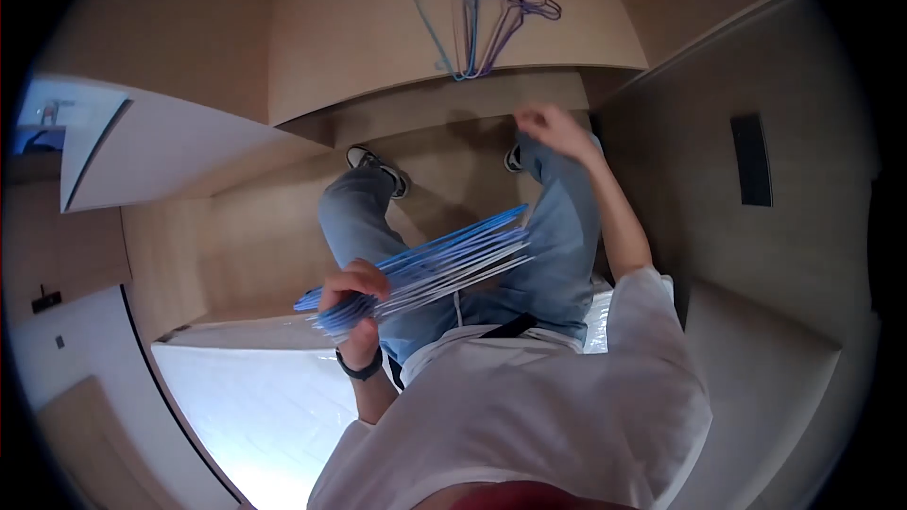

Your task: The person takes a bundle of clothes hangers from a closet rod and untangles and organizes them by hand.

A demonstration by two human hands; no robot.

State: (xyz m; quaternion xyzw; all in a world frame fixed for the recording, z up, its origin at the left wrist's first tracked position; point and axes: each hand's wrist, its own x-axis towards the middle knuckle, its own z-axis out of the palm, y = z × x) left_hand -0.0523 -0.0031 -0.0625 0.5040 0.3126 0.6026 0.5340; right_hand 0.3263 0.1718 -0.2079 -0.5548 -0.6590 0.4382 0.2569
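My left hand (355, 297), with a dark band on its wrist, is closed around the hooked end of a thick bundle of clothes hangers (453, 264). Blue, pale violet and whitish hangers lie close together in it, slanting across my lap. Above my right knee, my right hand (559, 130) is raised with its fingers curled in, and nothing shows in it. Beyond that hand, several loose hangers (491, 19) in purple and light blue rest on a wooden surface, partly overlapping, their hooks pointing right.
The wooden desktop (350, 38) has a front edge just beyond my knees. A plastic-wrapped mattress (246, 406) is beneath and beside me. A padded panel (756, 368) stands at right, near a wall with a dark plate (751, 161). A white cabinet door (170, 146) is at left.
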